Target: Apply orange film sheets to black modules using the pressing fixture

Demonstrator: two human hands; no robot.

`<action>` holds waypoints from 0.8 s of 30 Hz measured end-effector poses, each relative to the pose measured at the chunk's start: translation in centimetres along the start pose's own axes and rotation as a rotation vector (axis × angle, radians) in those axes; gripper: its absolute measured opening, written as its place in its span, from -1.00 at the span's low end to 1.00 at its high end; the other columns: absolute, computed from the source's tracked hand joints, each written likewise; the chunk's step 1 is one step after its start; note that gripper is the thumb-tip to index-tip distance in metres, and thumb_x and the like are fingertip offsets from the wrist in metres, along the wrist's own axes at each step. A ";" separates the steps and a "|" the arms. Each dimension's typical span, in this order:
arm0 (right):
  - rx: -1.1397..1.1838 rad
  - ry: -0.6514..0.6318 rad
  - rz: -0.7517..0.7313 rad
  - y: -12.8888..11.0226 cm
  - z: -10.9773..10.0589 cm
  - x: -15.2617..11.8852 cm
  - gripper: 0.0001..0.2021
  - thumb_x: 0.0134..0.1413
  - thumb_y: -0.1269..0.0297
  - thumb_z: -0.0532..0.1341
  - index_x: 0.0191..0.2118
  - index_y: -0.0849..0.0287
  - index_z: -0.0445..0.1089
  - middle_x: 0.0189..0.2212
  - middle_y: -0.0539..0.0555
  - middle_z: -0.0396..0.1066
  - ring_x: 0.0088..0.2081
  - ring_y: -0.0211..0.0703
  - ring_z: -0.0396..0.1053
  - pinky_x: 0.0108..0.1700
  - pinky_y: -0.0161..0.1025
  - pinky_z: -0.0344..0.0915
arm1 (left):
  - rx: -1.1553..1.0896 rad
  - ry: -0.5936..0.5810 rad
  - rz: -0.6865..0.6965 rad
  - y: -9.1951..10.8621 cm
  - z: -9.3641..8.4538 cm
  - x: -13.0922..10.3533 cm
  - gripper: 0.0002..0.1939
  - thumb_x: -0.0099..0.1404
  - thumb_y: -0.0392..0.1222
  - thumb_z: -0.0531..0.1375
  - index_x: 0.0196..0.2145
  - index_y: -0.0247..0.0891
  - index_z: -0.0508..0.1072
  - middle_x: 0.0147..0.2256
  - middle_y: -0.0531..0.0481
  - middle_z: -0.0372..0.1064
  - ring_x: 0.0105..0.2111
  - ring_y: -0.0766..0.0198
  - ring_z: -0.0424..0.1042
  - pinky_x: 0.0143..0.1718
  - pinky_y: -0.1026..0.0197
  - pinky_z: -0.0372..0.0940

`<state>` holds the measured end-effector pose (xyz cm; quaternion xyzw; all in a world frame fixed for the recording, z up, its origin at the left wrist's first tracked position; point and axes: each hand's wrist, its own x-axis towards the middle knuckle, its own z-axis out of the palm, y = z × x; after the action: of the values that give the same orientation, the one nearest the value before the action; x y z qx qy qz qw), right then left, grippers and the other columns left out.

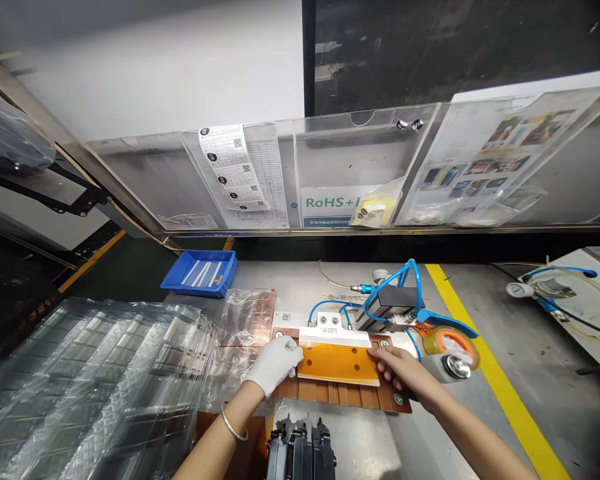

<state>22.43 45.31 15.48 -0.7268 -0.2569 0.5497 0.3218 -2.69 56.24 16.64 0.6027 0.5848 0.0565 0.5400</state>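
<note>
An orange sheet (337, 363) lies on a brown fixture plate (353, 395) on the grey bench. My left hand (275, 363), in a white glove, presses on the sheet's left edge. My right hand (400, 370), bare, rests its fingers on the sheet's right edge. A white bar (334, 332) with a printed code runs along the far side of the sheet. Behind it sits a small pneumatic unit (387, 300) with blue air hoses.
Stacks of clear plastic trays (90, 387) fill the left. A blue bin (200, 273) stands at the back left, a tape dispenser (450, 343) at the right of the fixture, black parts (300, 450) at the near edge. A yellow line (500, 373) crosses the bench. A clear document shield (340, 173) hangs above.
</note>
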 end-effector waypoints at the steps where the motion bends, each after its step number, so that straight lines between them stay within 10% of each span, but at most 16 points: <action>1: -0.005 0.008 0.003 -0.2 0.0 0.0 -0.64 -0.06 -0.04 0.25 -0.59 0.09 0.19 -0.68 -0.10 0.20 -0.68 -0.35 0.08 -0.67 -0.39 -0.01 | 0.001 0.001 -0.006 0.0 0.0 0.0 -0.81 0.15 -0.34 0.09 -0.57 -0.18 0.21 -0.75 0.21 0.18 -0.69 0.34 0.26 -0.56 0.28 0.09; 14: -0.263 0.147 -0.098 0.0 -3.1 0.4 -0.43 -0.27 -0.28 0.35 -0.69 0.05 0.10 -0.78 -0.04 0.24 -0.66 -0.22 0.18 -0.56 -0.27 0.03 | 0.050 0.107 -0.011 -0.8 -1.2 -1.3 -0.66 0.27 -0.02 0.13 -0.52 -0.13 0.06 -0.69 0.25 0.06 -0.69 0.35 0.14 -0.58 0.27 0.04; 21: -0.193 0.138 -0.173 4.1 -5.4 -6.5 -0.33 -0.09 -0.51 0.07 -0.49 0.11 0.37 -0.62 -0.01 0.29 -0.54 -0.13 0.25 -0.50 -0.21 0.16 | 0.217 0.197 -0.061 -6.7 -2.1 -12.7 -0.74 0.27 0.04 0.08 -0.24 -0.14 0.43 -0.36 0.03 0.43 -0.33 0.15 0.41 -0.19 0.12 0.22; 24: -0.096 0.096 -0.128 7.9 -5.1 -9.6 -0.29 -0.12 -0.52 0.10 -0.47 0.14 0.46 -0.60 0.05 0.34 -0.53 -0.08 0.30 -0.49 -0.19 0.21 | 0.262 0.117 -0.168 -9.9 0.9 -17.6 -0.32 0.09 -0.10 0.21 0.20 -0.07 0.31 0.09 -0.07 0.41 -0.01 0.01 0.43 0.00 0.07 0.22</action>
<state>24.99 32.18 16.62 -0.7491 -0.3131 0.4796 0.3328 -13.88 39.54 19.10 0.6125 0.6661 -0.0305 0.4246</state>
